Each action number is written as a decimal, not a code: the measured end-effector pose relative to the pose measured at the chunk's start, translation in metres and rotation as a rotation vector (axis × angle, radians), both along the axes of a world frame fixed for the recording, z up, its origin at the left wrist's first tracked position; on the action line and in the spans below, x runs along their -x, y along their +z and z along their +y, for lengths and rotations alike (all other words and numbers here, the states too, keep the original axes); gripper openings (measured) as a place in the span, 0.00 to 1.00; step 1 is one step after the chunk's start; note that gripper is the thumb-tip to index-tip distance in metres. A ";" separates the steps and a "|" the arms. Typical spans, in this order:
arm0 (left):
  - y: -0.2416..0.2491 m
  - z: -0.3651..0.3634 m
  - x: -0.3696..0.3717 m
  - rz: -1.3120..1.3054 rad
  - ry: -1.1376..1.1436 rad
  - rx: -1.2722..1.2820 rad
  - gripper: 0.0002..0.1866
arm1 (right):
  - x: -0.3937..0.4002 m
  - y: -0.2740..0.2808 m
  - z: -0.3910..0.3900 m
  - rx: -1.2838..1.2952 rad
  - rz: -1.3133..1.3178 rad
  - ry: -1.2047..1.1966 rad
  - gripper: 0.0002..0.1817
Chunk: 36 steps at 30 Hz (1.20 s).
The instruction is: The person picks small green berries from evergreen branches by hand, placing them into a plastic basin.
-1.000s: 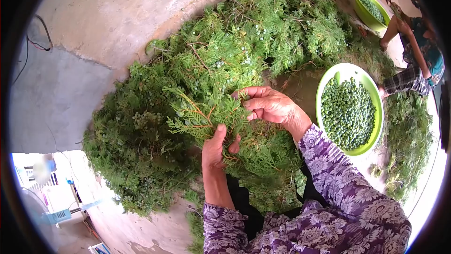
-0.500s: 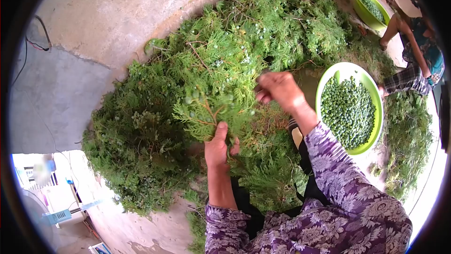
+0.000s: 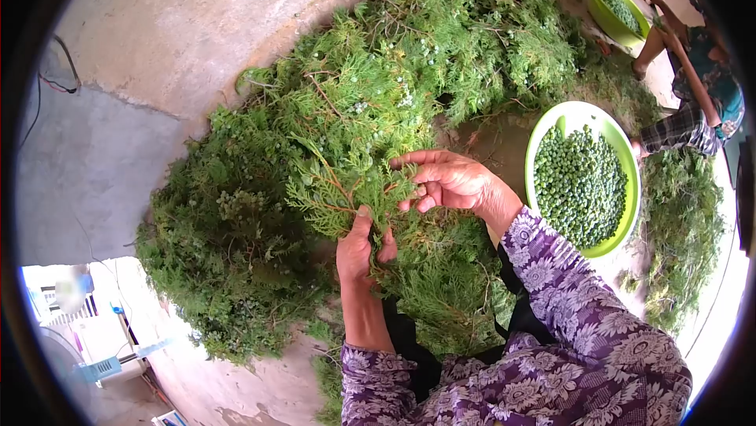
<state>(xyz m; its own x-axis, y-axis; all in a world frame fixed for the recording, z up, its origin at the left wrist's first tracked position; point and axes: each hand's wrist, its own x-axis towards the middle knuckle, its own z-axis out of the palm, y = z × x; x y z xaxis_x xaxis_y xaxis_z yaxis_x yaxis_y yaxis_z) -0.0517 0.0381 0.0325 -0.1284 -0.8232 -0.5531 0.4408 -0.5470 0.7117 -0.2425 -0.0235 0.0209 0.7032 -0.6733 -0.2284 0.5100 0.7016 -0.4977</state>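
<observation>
My left hand [image 3: 361,251] is closed round the stem of a leafy evergreen sprig [image 3: 335,194], which has flat green fronds and orange-brown twigs. At the sprig's right side is my right hand [image 3: 453,182], its fingers apart and their tips at the fronds. I cannot make out anything held in them. Both hands are above a big heap of cut evergreen branches [image 3: 252,221] dotted with pale blue-green seed cones. To the right of my right hand stands a lime-green basin [image 3: 636,201] holding many small green seed cones [image 3: 583,186].
A co-worker [image 3: 701,95] sits at the upper right near another green basin [image 3: 594,12] of cones. More cut branches [image 3: 681,229] lie along the right. A dark cable [image 3: 67,56] runs on the left, and a fan and other items stand at the lower left.
My right hand has moved left and slightly down, from above the gap beside the basin to the sprig. My left hand keeps hold of the sprig, nearly in place. The co-worker's arm has risen.
</observation>
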 end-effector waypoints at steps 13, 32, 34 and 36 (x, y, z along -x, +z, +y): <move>0.002 0.001 0.006 -0.171 0.086 0.006 0.17 | 0.004 0.013 0.002 0.120 0.257 0.005 0.20; -0.003 0.007 -0.009 -0.210 0.056 0.067 0.15 | 0.005 0.021 -0.013 0.526 1.184 -0.232 0.08; -0.004 0.007 -0.015 -0.098 0.067 0.024 0.18 | 0.018 0.011 -0.017 0.146 0.530 -0.370 0.09; -0.002 0.006 -0.013 -0.166 0.059 -0.054 0.20 | 0.019 0.002 -0.017 0.095 0.306 -0.320 0.08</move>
